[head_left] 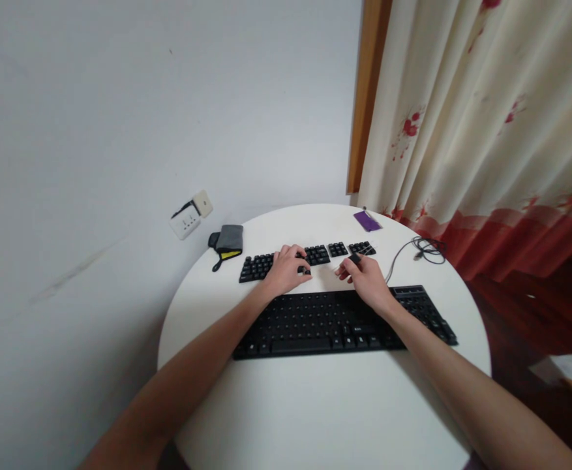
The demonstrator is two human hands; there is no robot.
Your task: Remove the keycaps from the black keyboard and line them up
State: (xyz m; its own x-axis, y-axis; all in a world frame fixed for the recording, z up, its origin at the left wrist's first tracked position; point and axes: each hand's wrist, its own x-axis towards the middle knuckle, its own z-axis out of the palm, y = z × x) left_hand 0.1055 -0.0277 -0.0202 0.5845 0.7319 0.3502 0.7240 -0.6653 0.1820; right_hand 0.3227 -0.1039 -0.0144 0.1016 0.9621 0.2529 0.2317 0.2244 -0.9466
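A black keyboard (pixel 310 320) lies across the white round table, with most keys of its main block stripped of caps and several caps left along its bottom row. Behind it, loose black keycaps (pixel 254 268) are laid out in rows and blocks. My left hand (pixel 288 269) reaches over these rows, thumb and fingers curled around a single keycap (pixel 304 269). Just to the right, my right hand (pixel 366 279) hovers above the keyboard's back edge. Its fingers pinch a small black-handled tool (pixel 355 258); something thin and pale shows near the fingertips, too small to make out.
A grey pouch (pixel 229 239) with a strap sits at the table's back left. A purple packet (pixel 366 220) lies at the back right, and a coiled cable (pixel 427 249) near the right edge. Wall sockets (pixel 184 222) are at left; a curtain (pixel 462 130) hangs at right.
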